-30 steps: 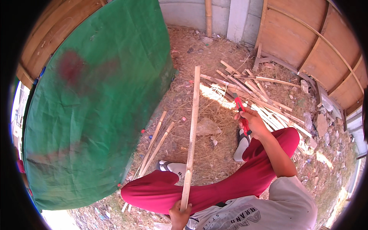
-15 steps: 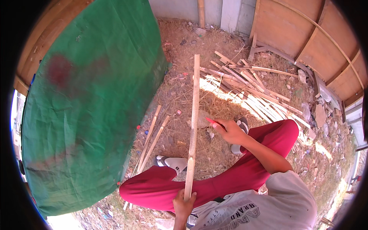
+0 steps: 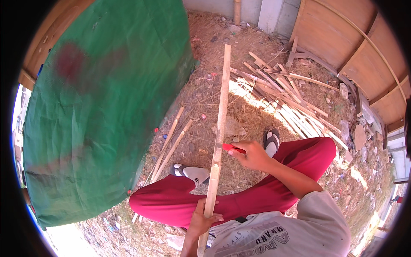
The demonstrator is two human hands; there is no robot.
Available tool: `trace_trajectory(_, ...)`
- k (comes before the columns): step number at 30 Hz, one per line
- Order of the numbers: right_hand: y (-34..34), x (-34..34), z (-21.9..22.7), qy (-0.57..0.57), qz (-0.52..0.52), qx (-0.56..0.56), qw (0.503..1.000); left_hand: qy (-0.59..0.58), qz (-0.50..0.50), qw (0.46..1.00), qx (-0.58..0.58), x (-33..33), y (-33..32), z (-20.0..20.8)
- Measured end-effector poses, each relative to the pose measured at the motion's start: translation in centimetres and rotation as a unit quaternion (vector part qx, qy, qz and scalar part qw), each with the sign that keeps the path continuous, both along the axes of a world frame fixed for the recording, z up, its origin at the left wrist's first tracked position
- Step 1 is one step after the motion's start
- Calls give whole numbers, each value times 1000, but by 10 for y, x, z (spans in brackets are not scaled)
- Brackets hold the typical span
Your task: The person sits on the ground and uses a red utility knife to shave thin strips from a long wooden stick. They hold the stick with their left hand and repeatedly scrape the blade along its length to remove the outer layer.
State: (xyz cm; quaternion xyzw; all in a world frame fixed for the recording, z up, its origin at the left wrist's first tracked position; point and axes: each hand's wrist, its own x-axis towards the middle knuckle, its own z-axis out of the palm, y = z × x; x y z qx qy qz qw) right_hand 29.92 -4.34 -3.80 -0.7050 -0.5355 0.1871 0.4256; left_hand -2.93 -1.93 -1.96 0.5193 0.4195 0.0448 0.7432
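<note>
A long pale bamboo strip (image 3: pixel 222 111) stands out from my lap, its far tip leaning slightly right. My left hand (image 3: pixel 202 217) is wrapped round it near its lower end, and a short length sticks out below the hand. In my right hand (image 3: pixel 253 156) is a red-handled knife (image 3: pixel 233 148), its short grey blade end against the right edge of the strip, just above a node. The blade's exact angle is too small to tell.
A large green sheet (image 3: pixel 107 115) covers the left side. Several bamboo strips (image 3: pixel 295 109) lie piled on the dry, littered ground at the far right. Two more strips (image 3: pixel 171 147) lie by my left foot. Wooden panels (image 3: pixel 342 30) lean at the right; a wall (image 3: pixel 252 13) stands behind.
My right hand has brought the knife down and left against the bamboo strip. The strip has slid through my left hand, so its lower end now shows below the fingers.
</note>
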Motion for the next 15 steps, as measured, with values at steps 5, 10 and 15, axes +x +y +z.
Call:
trace_trajectory(5, 1, 2, 2, 12, 15, -14, 1000, 61, -50, 996, -48, -1, 15, 25)
trace_trajectory(10, 3, 0, 7, 5, 11, 2, 1000, 163, -54, 981, 92, 8, 10, 22)
trace_trajectory(15, -1, 1, 8, -4, 20, 14, 1000, 130, -40, 948, 286, 17, 9, 17)
